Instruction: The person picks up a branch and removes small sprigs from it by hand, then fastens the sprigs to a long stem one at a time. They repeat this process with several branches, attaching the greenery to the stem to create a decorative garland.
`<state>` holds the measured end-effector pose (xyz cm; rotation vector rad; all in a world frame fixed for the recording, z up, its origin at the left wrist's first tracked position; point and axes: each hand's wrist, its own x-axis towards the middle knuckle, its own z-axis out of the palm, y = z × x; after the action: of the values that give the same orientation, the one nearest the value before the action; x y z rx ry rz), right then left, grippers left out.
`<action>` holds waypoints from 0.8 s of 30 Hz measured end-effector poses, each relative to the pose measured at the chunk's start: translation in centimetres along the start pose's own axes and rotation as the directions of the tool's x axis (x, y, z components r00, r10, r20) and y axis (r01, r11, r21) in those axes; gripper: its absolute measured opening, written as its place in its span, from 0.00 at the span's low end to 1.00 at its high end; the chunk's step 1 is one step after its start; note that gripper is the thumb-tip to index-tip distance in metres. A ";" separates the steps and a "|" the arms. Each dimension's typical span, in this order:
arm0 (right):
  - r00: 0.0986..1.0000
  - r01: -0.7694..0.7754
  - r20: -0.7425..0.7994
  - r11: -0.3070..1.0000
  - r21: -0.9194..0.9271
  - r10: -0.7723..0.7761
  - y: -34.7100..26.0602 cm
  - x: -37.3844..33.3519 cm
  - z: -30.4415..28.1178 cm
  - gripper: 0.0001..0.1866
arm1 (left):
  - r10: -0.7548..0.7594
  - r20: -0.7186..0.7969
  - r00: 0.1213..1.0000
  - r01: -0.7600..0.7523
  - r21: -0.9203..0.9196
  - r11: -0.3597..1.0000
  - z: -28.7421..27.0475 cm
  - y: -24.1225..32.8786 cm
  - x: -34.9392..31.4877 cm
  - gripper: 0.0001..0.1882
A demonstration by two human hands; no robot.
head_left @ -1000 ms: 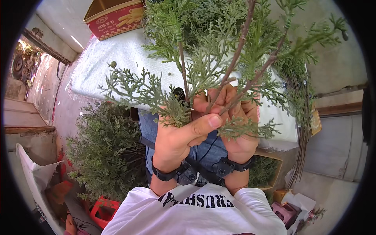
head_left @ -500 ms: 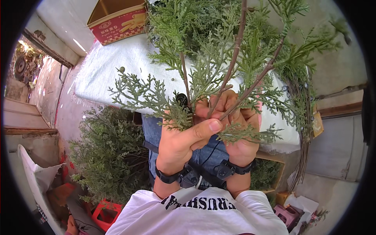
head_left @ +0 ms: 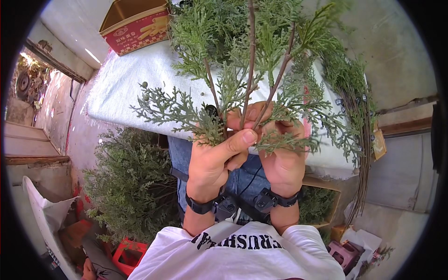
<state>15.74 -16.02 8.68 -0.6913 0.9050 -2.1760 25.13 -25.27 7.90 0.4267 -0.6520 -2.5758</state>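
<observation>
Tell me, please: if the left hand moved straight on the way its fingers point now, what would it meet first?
Most likely the right hand: the left hand points across at it, both closed on the green sprigs. Depth is unclear.

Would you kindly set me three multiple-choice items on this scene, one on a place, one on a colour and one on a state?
1. Where is the cardboard box?
A. on the cloth's far end
B. on the floor by the crate
C. in the lap

2. What colour is the cloth?
A. black
B. white
C. orange

3. How are the sprigs held?
A. lying loose
B. one hand only
C. bunched in both hands

Key: 1 A, it sits at the top beyond the sprigs; 2 B, pale white weave; 3 C, left hand and right hand grip the stems together.
</observation>
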 end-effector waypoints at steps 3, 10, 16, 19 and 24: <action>0.992 -0.052 -0.117 0.997 -0.052 0.045 0.0 -0.5 0.5 0.12 | -0.004 0.005 1.000 0.004 0.003 1.000 -0.2 -0.1 0.2 0.17; 0.990 -0.015 -0.144 0.994 -0.106 0.000 0.3 -0.6 -0.2 0.14 | -0.026 0.027 0.999 0.026 0.004 1.000 -0.9 -0.4 0.0 0.17; 0.982 0.171 0.179 0.654 -0.736 -0.055 -4.1 1.6 -4.3 0.15 | 0.094 0.234 0.968 -0.070 -0.111 0.991 -2.8 -0.4 1.1 0.16; 0.993 -0.119 -0.111 0.220 -0.968 0.049 -9.4 3.1 -8.1 0.12 | 0.129 0.237 0.963 -0.098 -0.140 0.985 -3.7 -0.5 1.4 0.20; 0.960 -0.130 -0.050 -0.279 -0.951 -0.277 -15.2 5.6 -15.0 0.12 | 0.105 0.060 0.993 -0.101 -0.066 0.993 -2.8 0.2 1.2 0.21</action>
<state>-3.63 -6.07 12.06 -1.1467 3.0295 -0.9061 25.22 -27.06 5.46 0.2849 -0.5975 -2.5128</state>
